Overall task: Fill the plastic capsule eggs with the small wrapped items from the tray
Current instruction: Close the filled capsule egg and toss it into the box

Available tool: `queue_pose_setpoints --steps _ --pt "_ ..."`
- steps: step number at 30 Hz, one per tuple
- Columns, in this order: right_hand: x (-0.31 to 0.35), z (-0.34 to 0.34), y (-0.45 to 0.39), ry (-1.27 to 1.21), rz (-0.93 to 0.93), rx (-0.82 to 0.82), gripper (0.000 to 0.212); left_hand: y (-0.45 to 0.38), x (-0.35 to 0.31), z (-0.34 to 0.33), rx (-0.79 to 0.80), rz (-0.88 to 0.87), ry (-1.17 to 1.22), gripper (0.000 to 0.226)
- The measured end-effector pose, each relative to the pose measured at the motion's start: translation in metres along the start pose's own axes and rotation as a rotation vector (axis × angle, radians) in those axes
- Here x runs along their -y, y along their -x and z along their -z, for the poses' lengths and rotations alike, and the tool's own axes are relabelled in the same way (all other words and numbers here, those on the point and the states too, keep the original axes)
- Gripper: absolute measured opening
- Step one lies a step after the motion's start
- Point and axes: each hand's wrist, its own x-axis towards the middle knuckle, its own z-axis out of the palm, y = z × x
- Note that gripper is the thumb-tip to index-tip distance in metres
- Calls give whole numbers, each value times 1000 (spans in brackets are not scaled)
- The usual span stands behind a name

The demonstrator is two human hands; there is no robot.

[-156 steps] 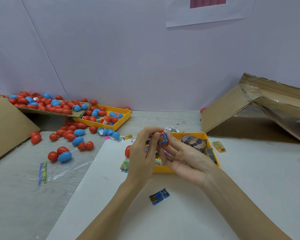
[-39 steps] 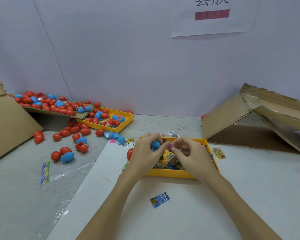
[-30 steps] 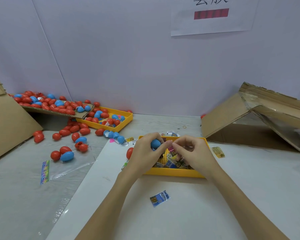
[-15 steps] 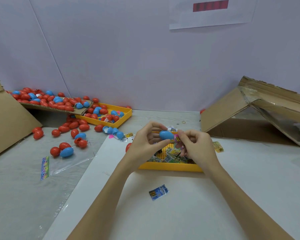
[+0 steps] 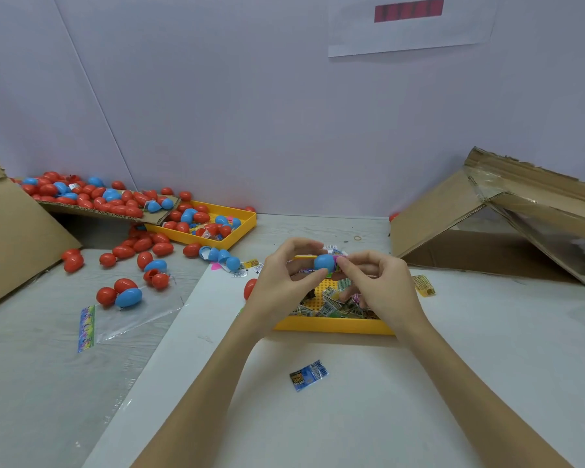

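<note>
Blue capsule half pinched by left hand.

One head-worn camera looks forward and down, close over the white table.

Left hand: raised at centre — fingers curled, thumb and fingertips pinching a blue capsule half.
Right hand: at its 3 o'clock, fingertips meeting the capsule's open side — fingers curled.
Forearms: bare, entering from 6 o'clock, converging.
</note>
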Motion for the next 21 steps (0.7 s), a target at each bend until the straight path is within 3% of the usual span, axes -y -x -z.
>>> queue_pose_setpoints --steps 4,10,21 --pt "3 4 -1 -75 15 23 15 1 -2 -3 -22 35 107 22" --pt "1 6 -2 -110 30 36 13 -1 -2 -1 -114 42 125 37" --pt "-1 3 -2 -25 62 47 11 -1 -2 0 -96 -10 68 34"
